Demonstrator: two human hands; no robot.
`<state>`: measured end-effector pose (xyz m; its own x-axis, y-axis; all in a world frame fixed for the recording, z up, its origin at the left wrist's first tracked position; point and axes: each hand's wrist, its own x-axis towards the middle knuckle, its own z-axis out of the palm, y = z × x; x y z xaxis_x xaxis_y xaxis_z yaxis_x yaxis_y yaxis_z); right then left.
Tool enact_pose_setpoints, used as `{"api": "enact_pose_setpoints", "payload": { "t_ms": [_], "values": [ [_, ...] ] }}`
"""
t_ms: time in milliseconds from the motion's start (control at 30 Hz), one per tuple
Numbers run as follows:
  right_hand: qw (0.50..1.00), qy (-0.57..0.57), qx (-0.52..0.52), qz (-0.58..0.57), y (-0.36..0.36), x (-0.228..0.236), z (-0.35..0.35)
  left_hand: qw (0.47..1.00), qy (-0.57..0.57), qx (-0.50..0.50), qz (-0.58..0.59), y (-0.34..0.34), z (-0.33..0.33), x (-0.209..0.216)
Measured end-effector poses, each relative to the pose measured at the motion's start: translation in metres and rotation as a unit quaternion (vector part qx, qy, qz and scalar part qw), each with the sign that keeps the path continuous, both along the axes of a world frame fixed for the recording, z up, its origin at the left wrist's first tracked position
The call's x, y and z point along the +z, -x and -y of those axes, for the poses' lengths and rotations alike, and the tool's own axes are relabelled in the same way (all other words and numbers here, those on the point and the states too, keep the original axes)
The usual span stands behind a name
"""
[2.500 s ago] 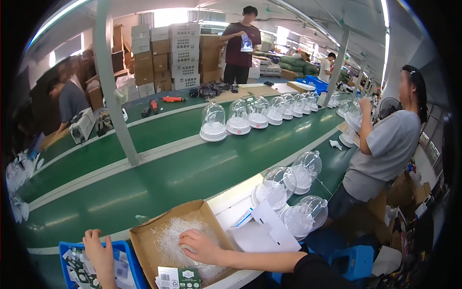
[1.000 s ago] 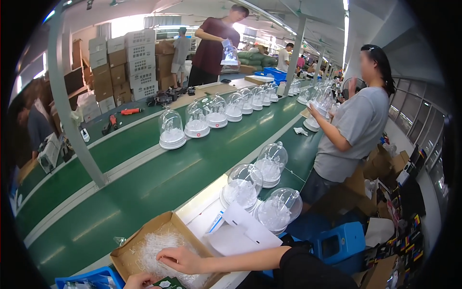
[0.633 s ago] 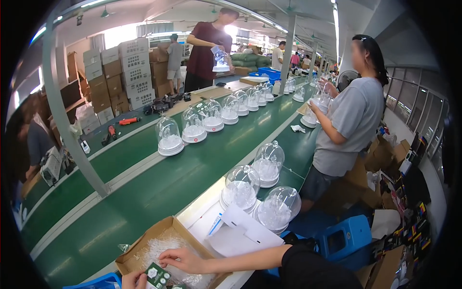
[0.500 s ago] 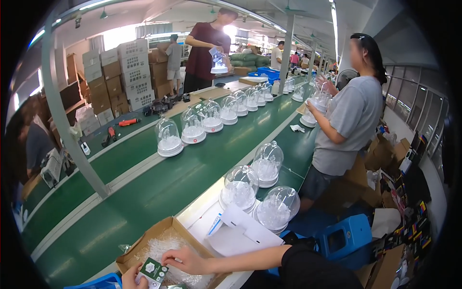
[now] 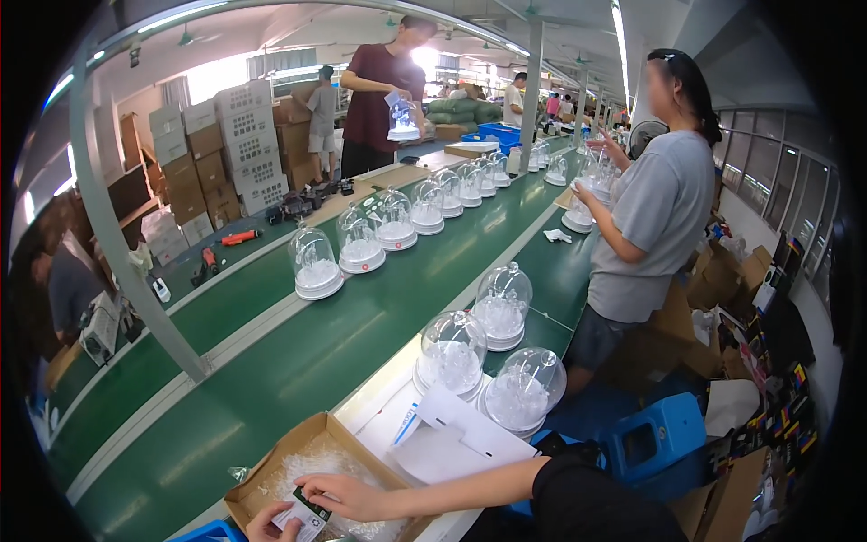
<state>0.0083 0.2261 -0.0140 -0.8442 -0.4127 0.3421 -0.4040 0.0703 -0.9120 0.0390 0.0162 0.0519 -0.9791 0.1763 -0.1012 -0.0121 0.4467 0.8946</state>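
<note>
Head view, lower edge. Fingers [image 5: 318,490] of the right hand [image 5: 348,495] extend leftward, pressed together, their tips resting on the top edge of a small dark printed card [image 5: 307,509]. Left hand [image 5: 271,521] lies directly beneath and to the left, its fingers pinching the card's lower corner; part of this hand is cut off by the picture's edge, so its grip is only probably a thumb-and-finger pinch. Card sits between the two hands, its long axis tilted from lower left to upper right, both hands touching it, the right one coming from the far side. Both hands work over an open cardboard box [image 5: 262,470] filled with clear plastic bags [image 5: 302,465]. Just right of the box lie white folded sheets [image 5: 452,438] on the table [image 5: 388,406]; beyond them stand clear glass domes [image 5: 452,352] beside the green conveyor belt [image 5: 298,361].
</note>
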Motion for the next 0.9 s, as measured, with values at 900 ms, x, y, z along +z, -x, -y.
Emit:
{"api": "enact_pose_setpoints", "payload": {
  "t_ms": [900],
  "values": [
    [0.969, 0.152, 0.088, 0.174, 0.003, -0.004, 0.001, 0.992, -0.120, 0.011, -0.022, -0.002, -0.008, -0.016]
  ]
}}
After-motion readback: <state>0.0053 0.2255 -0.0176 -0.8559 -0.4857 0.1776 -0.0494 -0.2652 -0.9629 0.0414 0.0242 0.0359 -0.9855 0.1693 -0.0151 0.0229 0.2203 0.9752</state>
